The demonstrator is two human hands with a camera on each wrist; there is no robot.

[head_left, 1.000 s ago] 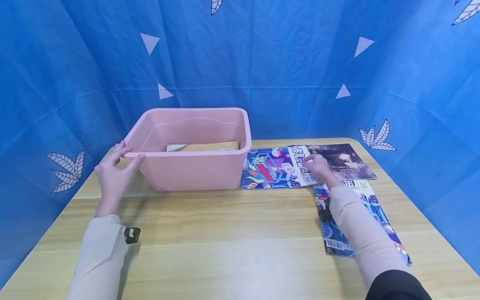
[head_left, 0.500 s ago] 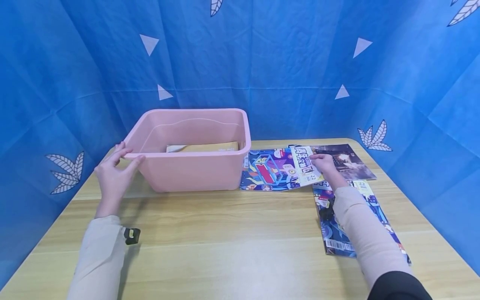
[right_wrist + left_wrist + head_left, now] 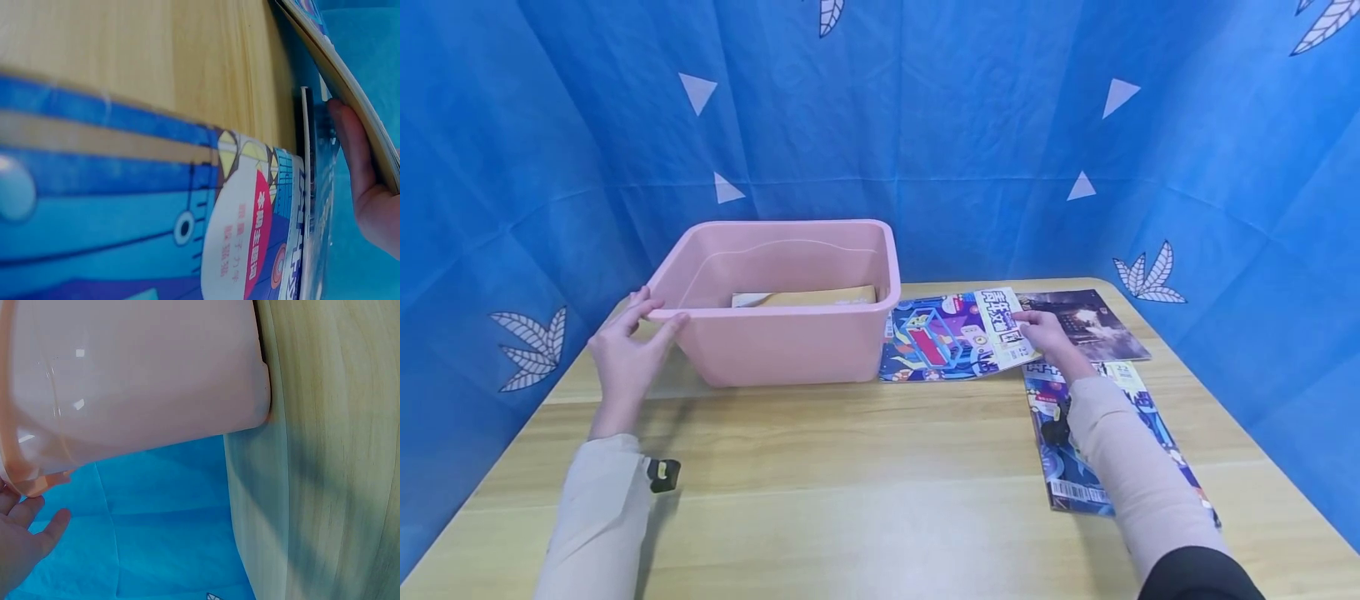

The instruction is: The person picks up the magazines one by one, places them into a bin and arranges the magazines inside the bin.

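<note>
A pink plastic bin (image 3: pixel 775 342) stands on the wooden table (image 3: pixel 850 483), left of centre. My left hand (image 3: pixel 625 346) rests on its near-left corner, with straight fingers touching the rim; the left wrist view shows the bin wall (image 3: pixel 137 381) and those fingers (image 3: pixel 28 537) beside it. Right of the bin lies a colourful magazine (image 3: pixel 936 337). My right hand (image 3: pixel 1037 332) pinches its right edge and holds that edge a little off the table. In the right wrist view the raised edge (image 3: pixel 350 87) sits above my fingers (image 3: pixel 365 181).
A tan flat item (image 3: pixel 808 295) lies inside the bin. A dark magazine (image 3: pixel 1093 321) sits behind my right hand. Another blue magazine (image 3: pixel 1150 421) lies under my right forearm. Blue cloth walls (image 3: pixel 925 125) close in the table on three sides.
My right hand has taken hold of the colourful magazine's right edge and raised it slightly. My left hand has stayed on the bin's corner.
</note>
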